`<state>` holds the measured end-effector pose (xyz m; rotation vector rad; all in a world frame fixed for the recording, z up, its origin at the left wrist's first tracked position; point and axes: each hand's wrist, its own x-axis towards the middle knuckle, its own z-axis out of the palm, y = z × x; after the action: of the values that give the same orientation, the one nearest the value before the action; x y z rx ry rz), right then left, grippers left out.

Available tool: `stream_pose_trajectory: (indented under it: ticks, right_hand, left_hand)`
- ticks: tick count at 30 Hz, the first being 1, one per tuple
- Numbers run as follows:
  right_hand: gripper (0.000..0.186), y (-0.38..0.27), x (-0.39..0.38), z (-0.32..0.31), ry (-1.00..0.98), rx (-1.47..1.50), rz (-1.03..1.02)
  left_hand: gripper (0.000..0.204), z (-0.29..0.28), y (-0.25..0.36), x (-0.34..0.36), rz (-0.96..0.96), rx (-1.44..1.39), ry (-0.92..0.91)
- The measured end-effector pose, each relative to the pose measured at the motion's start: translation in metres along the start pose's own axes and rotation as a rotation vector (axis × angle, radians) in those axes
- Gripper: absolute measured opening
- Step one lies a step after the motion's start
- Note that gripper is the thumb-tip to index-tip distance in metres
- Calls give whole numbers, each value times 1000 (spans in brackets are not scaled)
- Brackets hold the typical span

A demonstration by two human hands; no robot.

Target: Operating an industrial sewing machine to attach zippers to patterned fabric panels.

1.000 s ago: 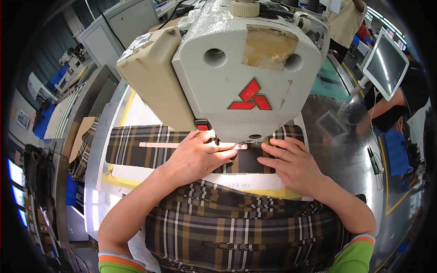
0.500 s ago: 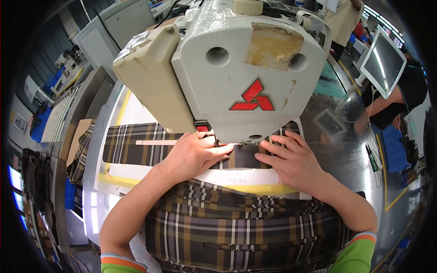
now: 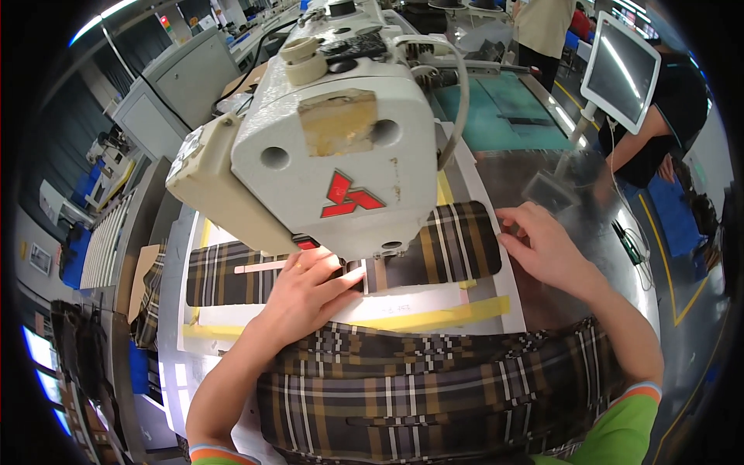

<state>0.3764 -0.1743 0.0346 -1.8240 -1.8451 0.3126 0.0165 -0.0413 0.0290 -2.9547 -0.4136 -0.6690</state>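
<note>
A large off-white sewing machine head (image 3: 333,155) fills the middle of the view. Under it lies a dark brown plaid fabric strip (image 3: 457,244) on a white template board (image 3: 418,302) edged with yellow tape. My left hand (image 3: 306,291) presses flat on the fabric just below the machine's needle area. My right hand (image 3: 542,248) rests with spread fingers on the board's right edge, beside the strip's rounded end. More plaid cloth (image 3: 418,387) is piled over the table's near edge between my forearms.
A shiny metal table (image 3: 589,209) extends right. A monitor on a stand (image 3: 628,50) stands at the far right, with a person in black (image 3: 666,124) beside it. Grey machines (image 3: 178,85) and stacked cloth pieces (image 3: 147,310) sit to the left.
My right hand has slid from under the machine out to the board's right edge. The view has shifted, so the machine now sits further left and the strip's right end shows.
</note>
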Motion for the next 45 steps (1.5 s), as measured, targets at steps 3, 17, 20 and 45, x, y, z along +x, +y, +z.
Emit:
stream_pose_trajectory:
  ticks: [3,17,20,45]
  right_hand:
    - [37,3,-7,-9,22,80,149]
    - [49,13,-14,-41,-71,-69,286]
    - [50,22,-21,-48,-92,-148,333]
    - [24,111,-102,-94,427,-55,406]
  left_hand:
    - [43,-30,3,-35,-98,-51,1]
    - [44,-75,-37,-105,-268,352,-230]
    - [46,-62,-29,-84,-218,316,-222]
    - [29,-50,13,-14,-83,13,-28]
